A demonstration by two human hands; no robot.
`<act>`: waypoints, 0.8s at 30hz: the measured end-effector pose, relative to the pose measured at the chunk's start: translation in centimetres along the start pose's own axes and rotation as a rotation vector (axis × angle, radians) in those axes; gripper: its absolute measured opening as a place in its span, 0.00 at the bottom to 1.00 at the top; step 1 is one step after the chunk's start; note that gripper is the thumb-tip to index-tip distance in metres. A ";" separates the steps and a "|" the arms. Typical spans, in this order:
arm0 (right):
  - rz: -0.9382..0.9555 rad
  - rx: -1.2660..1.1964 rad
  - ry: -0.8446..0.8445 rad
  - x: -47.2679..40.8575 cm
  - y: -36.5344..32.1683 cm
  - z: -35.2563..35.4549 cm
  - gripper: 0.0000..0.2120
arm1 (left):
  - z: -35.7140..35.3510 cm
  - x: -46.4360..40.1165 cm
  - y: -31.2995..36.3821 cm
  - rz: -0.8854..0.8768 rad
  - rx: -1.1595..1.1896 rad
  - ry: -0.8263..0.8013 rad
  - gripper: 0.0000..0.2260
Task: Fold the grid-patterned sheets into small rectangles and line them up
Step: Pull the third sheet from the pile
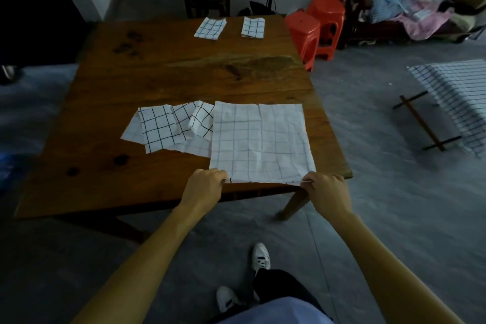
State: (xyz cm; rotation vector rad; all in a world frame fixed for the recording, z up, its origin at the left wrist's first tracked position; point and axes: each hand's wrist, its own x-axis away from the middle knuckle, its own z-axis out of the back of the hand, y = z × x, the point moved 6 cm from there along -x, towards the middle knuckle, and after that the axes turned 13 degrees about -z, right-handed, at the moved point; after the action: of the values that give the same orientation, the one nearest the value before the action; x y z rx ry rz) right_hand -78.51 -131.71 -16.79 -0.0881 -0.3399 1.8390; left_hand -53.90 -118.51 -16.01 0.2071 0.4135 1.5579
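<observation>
Two hands grasp one flat sheet's near edge at the table's front.
The left hand (203,187) and right hand (327,192) each pinch a near corner of the spread sheet (260,142); a crumpled sheet (168,129) lies just left, two folded rectangles (210,28) (253,27) sit side by side at the wooden table's (105,166) far edge.

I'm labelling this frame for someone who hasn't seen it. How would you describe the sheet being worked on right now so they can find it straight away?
Start at the wooden table and go to its near right corner. The flat sheet lies there, its near corners pinched by the left hand and right hand. Its grid is faint, unlike the bold-lined crumpled pile beside it, and it is open, unlike the two folded rectangles at the far edge.
</observation>
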 end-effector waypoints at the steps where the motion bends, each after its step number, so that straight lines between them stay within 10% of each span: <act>1: -0.018 0.007 -0.015 -0.2 0.2 0.0 0.06 | 0.1 -0.2 0.1 0.002 0.008 0.001 0.09; 24: 0.064 0.312 -0.116 -28.0 -5.7 -0.3 0.13 | 1.2 -22.3 -11.8 0.357 0.003 0.030 0.16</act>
State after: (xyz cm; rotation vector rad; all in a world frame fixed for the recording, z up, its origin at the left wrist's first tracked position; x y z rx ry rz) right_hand -64.95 -156.84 -18.69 0.2266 -0.1281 1.9439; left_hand -41.78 -140.58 -16.66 0.2706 0.4184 1.9125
